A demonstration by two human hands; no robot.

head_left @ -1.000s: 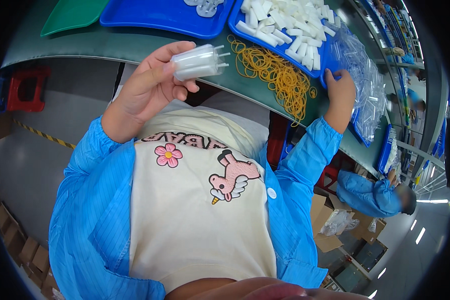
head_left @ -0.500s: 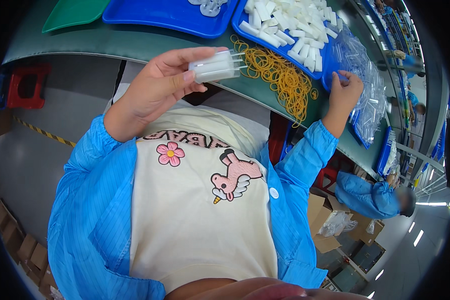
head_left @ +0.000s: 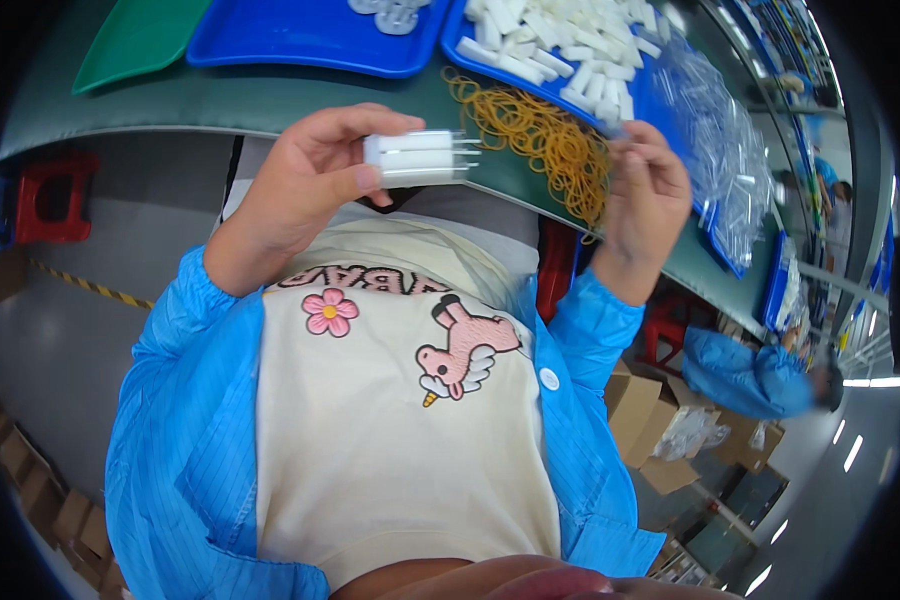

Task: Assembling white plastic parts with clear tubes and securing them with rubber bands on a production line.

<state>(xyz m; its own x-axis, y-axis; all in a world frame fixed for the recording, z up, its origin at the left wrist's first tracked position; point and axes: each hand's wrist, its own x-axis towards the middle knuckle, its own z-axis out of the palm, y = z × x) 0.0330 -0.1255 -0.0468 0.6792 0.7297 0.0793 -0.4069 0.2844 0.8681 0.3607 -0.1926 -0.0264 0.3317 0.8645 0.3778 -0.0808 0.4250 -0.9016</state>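
My left hand [head_left: 315, 180] is closed around a bundle of white and clear plastic pieces [head_left: 415, 158], with thin clear prongs sticking out toward the right. It is held just off the table's near edge. My right hand [head_left: 650, 195] hovers at the right of a pile of yellow rubber bands [head_left: 545, 140]. Its thumb and fingers are drawn together in a pinch, blurred by motion. Something small and greyish shows at the fingertips, too smeared to name.
A blue tray heaped with white blocks [head_left: 560, 50] sits behind the rubber bands. To its right lies a pile of clear plastic pieces [head_left: 715, 130]. A blue tray [head_left: 300, 45] and a green tray [head_left: 135, 40] stand at the far left. A co-worker [head_left: 745, 370] sits at the right.
My right hand has come left and nearer me, from beside the clear plastic pieces to beside the rubber bands. My left hand has shifted slightly left and down, still holding the bundle.
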